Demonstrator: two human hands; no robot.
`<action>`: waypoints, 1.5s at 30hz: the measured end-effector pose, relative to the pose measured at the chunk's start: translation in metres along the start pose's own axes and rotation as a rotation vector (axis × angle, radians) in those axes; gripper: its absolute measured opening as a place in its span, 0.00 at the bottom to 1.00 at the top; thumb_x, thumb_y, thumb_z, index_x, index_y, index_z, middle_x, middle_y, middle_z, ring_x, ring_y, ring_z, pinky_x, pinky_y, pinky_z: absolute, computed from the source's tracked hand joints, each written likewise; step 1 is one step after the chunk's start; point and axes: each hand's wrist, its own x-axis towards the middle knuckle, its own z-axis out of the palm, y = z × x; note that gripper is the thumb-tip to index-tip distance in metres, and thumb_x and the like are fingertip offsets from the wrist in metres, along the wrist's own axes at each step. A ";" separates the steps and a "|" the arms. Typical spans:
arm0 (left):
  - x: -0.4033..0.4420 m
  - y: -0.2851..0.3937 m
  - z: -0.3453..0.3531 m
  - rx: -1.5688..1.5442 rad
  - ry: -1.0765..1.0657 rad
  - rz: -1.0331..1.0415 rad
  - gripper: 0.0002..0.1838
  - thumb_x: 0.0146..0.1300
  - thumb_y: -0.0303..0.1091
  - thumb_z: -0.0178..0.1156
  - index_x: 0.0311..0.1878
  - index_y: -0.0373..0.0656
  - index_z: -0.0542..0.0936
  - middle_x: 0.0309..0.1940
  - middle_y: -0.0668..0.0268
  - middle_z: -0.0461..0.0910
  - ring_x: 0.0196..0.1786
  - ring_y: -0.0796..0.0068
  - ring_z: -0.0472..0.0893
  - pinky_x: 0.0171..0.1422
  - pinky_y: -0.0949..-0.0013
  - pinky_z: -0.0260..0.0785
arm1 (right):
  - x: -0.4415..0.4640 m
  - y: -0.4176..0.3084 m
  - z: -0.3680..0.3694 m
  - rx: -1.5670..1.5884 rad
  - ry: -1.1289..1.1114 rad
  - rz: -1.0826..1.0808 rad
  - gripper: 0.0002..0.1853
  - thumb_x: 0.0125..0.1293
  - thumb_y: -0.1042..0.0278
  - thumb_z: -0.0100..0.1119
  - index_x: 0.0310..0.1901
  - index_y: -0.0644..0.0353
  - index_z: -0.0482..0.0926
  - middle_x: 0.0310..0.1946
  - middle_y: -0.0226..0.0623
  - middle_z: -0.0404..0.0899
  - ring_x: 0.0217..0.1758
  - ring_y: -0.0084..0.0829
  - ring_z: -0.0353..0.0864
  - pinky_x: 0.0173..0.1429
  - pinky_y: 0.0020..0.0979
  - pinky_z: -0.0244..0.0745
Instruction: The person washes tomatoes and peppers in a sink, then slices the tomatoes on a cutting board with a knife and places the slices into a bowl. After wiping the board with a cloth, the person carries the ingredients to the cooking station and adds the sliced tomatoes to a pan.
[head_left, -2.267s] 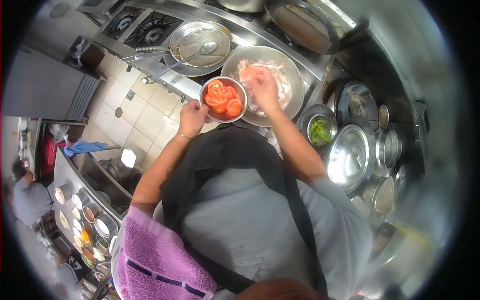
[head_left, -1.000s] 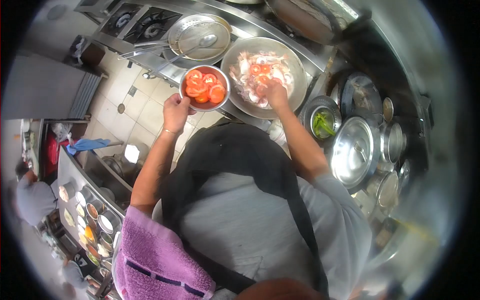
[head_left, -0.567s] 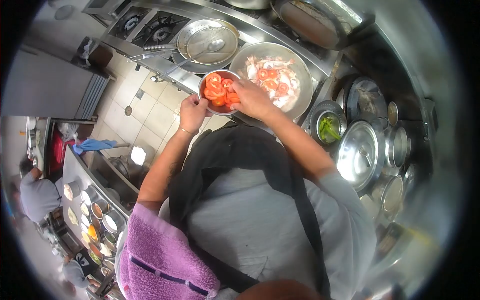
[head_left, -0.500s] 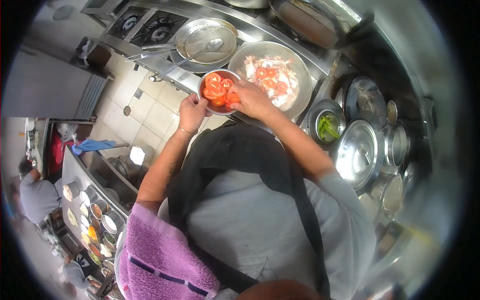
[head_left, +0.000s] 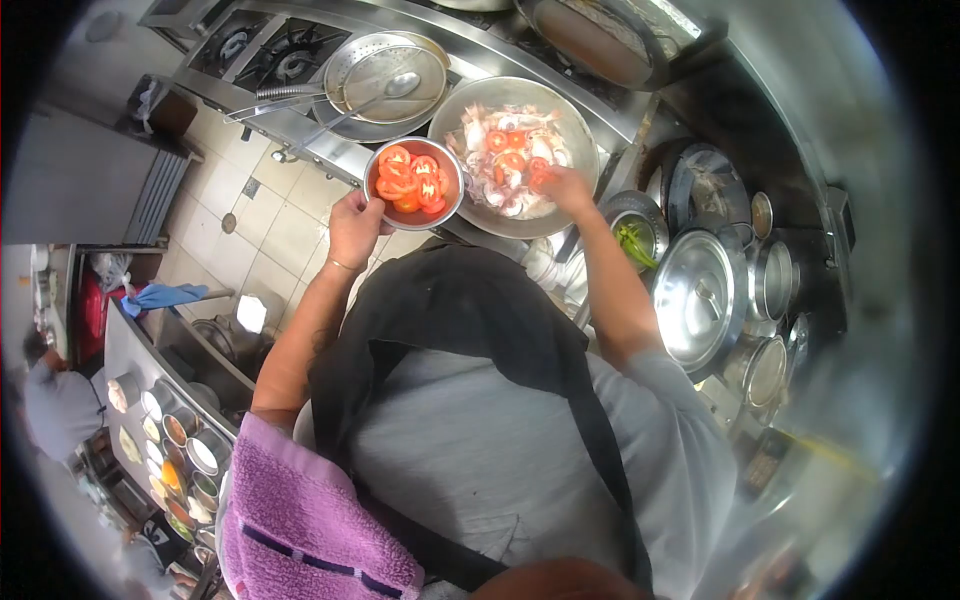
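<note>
My left hand (head_left: 355, 228) grips the near rim of a small metal bowl (head_left: 456, 186), thumb over the edge. Red tomato slices (head_left: 412, 182) lie piled in it. Over the right side of a wide metal pan (head_left: 578, 128), my right hand (head_left: 568, 193) has its fingers together around a tomato slice (head_left: 541, 179). Pale pieces that look like seafood (head_left: 515, 200) cover the pan's bottom, with several tomato slices on top. The bowl is held just left of the pan, at its near edge.
Left of the pan, a strainer (head_left: 345, 75) and a ladle (head_left: 402, 84) rest on another pan by a burner (head_left: 290, 65). Green peppers (head_left: 633, 243) sit in a bowl at right, beside a large metal lid (head_left: 690, 310). Co-workers stand far left, near a counter with several containers.
My right hand has left the bowl and moved right over the pan with a tomato slice. My left hand still holds the bowl. The whole view has shifted slightly left.
</note>
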 end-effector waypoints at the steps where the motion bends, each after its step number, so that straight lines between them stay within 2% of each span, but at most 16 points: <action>1: -0.002 0.003 0.000 -0.001 -0.002 0.001 0.08 0.71 0.27 0.58 0.34 0.34 0.78 0.28 0.64 0.82 0.26 0.77 0.82 0.33 0.72 0.83 | 0.003 0.006 0.008 0.000 -0.001 0.000 0.26 0.60 0.60 0.77 0.60 0.51 0.85 0.45 0.41 0.91 0.43 0.36 0.91 0.52 0.35 0.82; 3: -0.003 0.005 0.000 0.006 -0.002 0.001 0.09 0.71 0.27 0.57 0.32 0.38 0.77 0.27 0.66 0.80 0.25 0.79 0.81 0.32 0.72 0.83 | 0.006 0.010 0.022 -0.106 0.117 -0.118 0.23 0.60 0.59 0.75 0.58 0.50 0.86 0.43 0.44 0.90 0.45 0.46 0.90 0.54 0.39 0.82; 9: -0.007 0.010 0.003 0.008 0.007 -0.001 0.09 0.71 0.27 0.58 0.32 0.38 0.78 0.27 0.67 0.80 0.26 0.79 0.81 0.33 0.72 0.82 | -0.006 0.006 0.013 -0.161 0.421 -0.095 0.18 0.62 0.61 0.72 0.55 0.49 0.87 0.41 0.46 0.89 0.46 0.49 0.89 0.54 0.43 0.82; 13: -0.002 0.003 -0.001 -0.001 0.022 0.004 0.08 0.71 0.27 0.58 0.34 0.34 0.79 0.28 0.64 0.82 0.27 0.77 0.83 0.34 0.71 0.84 | -0.019 -0.004 0.003 -0.059 0.302 0.014 0.15 0.63 0.64 0.70 0.52 0.49 0.88 0.41 0.47 0.89 0.47 0.49 0.90 0.54 0.44 0.83; 15: 0.000 0.004 -0.002 0.000 0.021 0.007 0.08 0.70 0.27 0.58 0.36 0.32 0.79 0.30 0.61 0.84 0.28 0.75 0.85 0.34 0.70 0.85 | -0.021 -0.006 0.013 0.121 0.040 -0.043 0.13 0.63 0.65 0.69 0.49 0.49 0.89 0.40 0.47 0.90 0.47 0.49 0.89 0.54 0.46 0.82; 16: -0.002 0.009 0.000 -0.003 0.021 0.010 0.08 0.70 0.27 0.58 0.36 0.32 0.79 0.29 0.61 0.84 0.28 0.75 0.85 0.34 0.71 0.85 | -0.023 -0.008 0.017 0.119 0.037 -0.047 0.13 0.63 0.65 0.69 0.49 0.49 0.89 0.40 0.47 0.90 0.47 0.49 0.89 0.54 0.46 0.82; 18: -0.005 0.010 0.001 -0.007 0.023 0.009 0.08 0.70 0.27 0.58 0.35 0.32 0.79 0.29 0.60 0.84 0.28 0.75 0.85 0.34 0.71 0.85 | -0.031 -0.011 0.025 -0.239 0.183 -0.264 0.15 0.63 0.65 0.70 0.52 0.47 0.89 0.42 0.48 0.89 0.46 0.48 0.89 0.54 0.46 0.83; 21: -0.001 0.008 0.001 0.008 0.005 0.009 0.08 0.70 0.27 0.58 0.35 0.32 0.79 0.29 0.60 0.84 0.28 0.74 0.85 0.33 0.71 0.85 | -0.034 -0.022 0.021 -0.337 0.172 -0.242 0.15 0.67 0.63 0.69 0.54 0.50 0.88 0.48 0.43 0.89 0.51 0.44 0.89 0.57 0.43 0.82; 25: 0.003 0.003 0.000 0.022 0.001 0.030 0.10 0.69 0.28 0.60 0.36 0.29 0.80 0.28 0.60 0.83 0.28 0.73 0.86 0.32 0.70 0.84 | -0.048 -0.064 0.020 -0.425 0.383 -0.402 0.18 0.63 0.59 0.73 0.55 0.49 0.87 0.49 0.50 0.87 0.55 0.49 0.85 0.61 0.46 0.80; 27: 0.000 0.009 0.006 0.035 0.000 0.018 0.10 0.69 0.29 0.60 0.35 0.30 0.80 0.27 0.60 0.83 0.27 0.73 0.86 0.32 0.70 0.84 | -0.069 -0.126 0.015 -0.239 0.541 -0.529 0.19 0.65 0.59 0.72 0.55 0.53 0.86 0.50 0.47 0.87 0.59 0.49 0.83 0.63 0.45 0.78; 30: 0.001 0.011 0.013 0.064 -0.017 0.025 0.09 0.68 0.29 0.61 0.33 0.31 0.79 0.26 0.60 0.83 0.26 0.72 0.87 0.31 0.70 0.82 | -0.102 -0.206 0.019 0.049 -0.020 -0.538 0.22 0.64 0.60 0.73 0.58 0.58 0.84 0.55 0.46 0.85 0.64 0.49 0.80 0.66 0.44 0.76; 32: 0.003 0.011 0.018 0.102 -0.046 0.042 0.10 0.67 0.28 0.61 0.32 0.31 0.79 0.25 0.60 0.83 0.26 0.71 0.87 0.30 0.70 0.82 | -0.103 -0.227 0.035 -0.081 -0.039 -0.927 0.27 0.64 0.59 0.74 0.64 0.54 0.81 0.57 0.44 0.83 0.59 0.46 0.80 0.64 0.43 0.76; 37: -0.006 0.022 0.026 0.135 -0.063 0.076 0.10 0.67 0.28 0.61 0.32 0.31 0.79 0.25 0.61 0.83 0.26 0.70 0.87 0.30 0.69 0.82 | -0.094 -0.229 0.062 -0.154 -0.019 -0.860 0.25 0.63 0.63 0.72 0.62 0.59 0.81 0.58 0.48 0.81 0.63 0.48 0.80 0.68 0.44 0.76; 40: -0.007 0.015 0.027 0.169 -0.068 0.072 0.10 0.67 0.29 0.61 0.33 0.30 0.80 0.25 0.60 0.83 0.26 0.70 0.88 0.30 0.68 0.82 | -0.086 -0.217 0.065 -0.133 -0.004 -0.801 0.24 0.65 0.66 0.70 0.62 0.61 0.80 0.54 0.48 0.83 0.57 0.51 0.83 0.64 0.43 0.79; 43: -0.001 0.006 0.026 0.163 -0.079 0.051 0.10 0.67 0.29 0.61 0.34 0.30 0.80 0.26 0.59 0.83 0.26 0.70 0.88 0.30 0.68 0.82 | -0.074 -0.203 0.066 0.062 -0.062 -0.634 0.19 0.70 0.69 0.66 0.61 0.62 0.80 0.48 0.44 0.86 0.46 0.43 0.88 0.54 0.38 0.84; 45: -0.001 0.004 0.023 0.166 -0.087 0.003 0.09 0.71 0.29 0.59 0.39 0.30 0.81 0.29 0.61 0.84 0.27 0.74 0.86 0.32 0.72 0.83 | -0.061 -0.189 0.058 0.689 -0.200 -0.377 0.12 0.76 0.72 0.61 0.57 0.63 0.81 0.43 0.37 0.87 0.40 0.31 0.88 0.45 0.31 0.85</action>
